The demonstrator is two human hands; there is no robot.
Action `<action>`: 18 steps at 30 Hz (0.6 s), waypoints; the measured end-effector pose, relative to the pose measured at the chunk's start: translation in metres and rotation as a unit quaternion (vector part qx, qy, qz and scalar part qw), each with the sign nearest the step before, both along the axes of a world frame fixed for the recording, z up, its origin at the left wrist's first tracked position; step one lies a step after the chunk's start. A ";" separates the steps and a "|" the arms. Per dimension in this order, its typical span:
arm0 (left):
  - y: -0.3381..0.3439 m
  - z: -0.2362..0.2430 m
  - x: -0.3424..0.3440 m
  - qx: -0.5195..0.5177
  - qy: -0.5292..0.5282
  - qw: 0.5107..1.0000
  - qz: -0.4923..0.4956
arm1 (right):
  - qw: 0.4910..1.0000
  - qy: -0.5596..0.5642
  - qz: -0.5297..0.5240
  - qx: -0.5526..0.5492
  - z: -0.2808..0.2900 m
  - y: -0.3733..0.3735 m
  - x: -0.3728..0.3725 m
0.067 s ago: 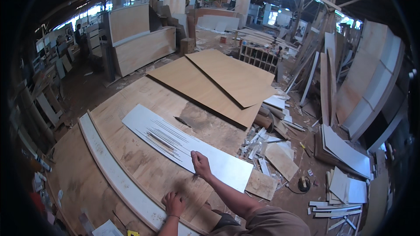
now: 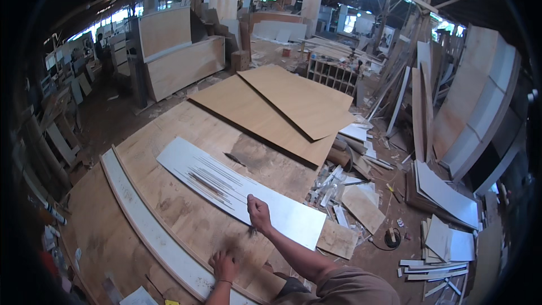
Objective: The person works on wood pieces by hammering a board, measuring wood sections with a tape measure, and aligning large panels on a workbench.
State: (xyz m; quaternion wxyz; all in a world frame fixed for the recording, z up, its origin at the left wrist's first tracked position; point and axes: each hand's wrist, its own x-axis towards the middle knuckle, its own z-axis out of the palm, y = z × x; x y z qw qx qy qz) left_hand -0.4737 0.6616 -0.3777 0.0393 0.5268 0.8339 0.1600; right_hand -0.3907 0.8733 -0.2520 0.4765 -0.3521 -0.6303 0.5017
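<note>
White rectangular board point(image 2: 293, 217), flat and marked with thin dark parallel lines, lay on the pale plywood worktop point(image 2: 186, 214), most of it stretching forward and leftward from the right hand point(image 2: 258, 214). That hand was at the board's near long edge, fingers curled together; I couldn't tell whether they pinched anything. Nearer the person than the board, the left hand point(image 2: 224, 265) had bent fingers, its hold unclear to me. A long curved white strip with wooden edges point(image 2: 135, 206) ran along the board's near-left side; light-brown flat panels point(image 2: 305, 99) lay beyond it.
</note>
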 end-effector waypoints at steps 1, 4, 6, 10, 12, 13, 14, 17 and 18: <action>0.000 0.003 -0.001 0.019 -0.004 1.000 -0.001 | 0.999 0.029 0.002 -0.012 0.014 -0.004 -0.003; -0.003 0.004 -0.003 0.056 -0.005 0.998 0.001 | 0.993 0.113 0.041 -0.011 0.072 -0.011 -0.010; -0.004 -0.003 -0.005 0.051 0.007 0.999 -0.002 | 0.990 0.109 0.065 -0.057 0.078 -0.025 -0.001; 0.010 0.003 -0.001 0.092 -0.009 0.995 -0.019 | 0.993 0.069 0.087 -0.034 -0.029 -0.029 0.028; 0.001 0.009 0.002 0.064 -0.010 0.998 -0.015 | 0.991 0.073 0.094 -0.061 -0.034 -0.027 0.023; -0.001 0.009 0.003 0.069 -0.016 0.997 -0.012 | 0.990 0.075 0.100 -0.069 -0.021 -0.021 0.019; -0.004 0.008 0.003 0.074 -0.022 0.997 -0.009 | 0.989 0.074 0.102 -0.077 -0.009 -0.020 0.019; -0.002 0.010 -0.004 0.074 -0.008 0.997 -0.007 | 0.978 0.153 0.099 -0.104 0.046 -0.019 0.020; -0.003 0.012 -0.002 0.069 -0.004 0.998 -0.009 | 0.976 0.164 0.098 -0.106 0.053 -0.023 0.020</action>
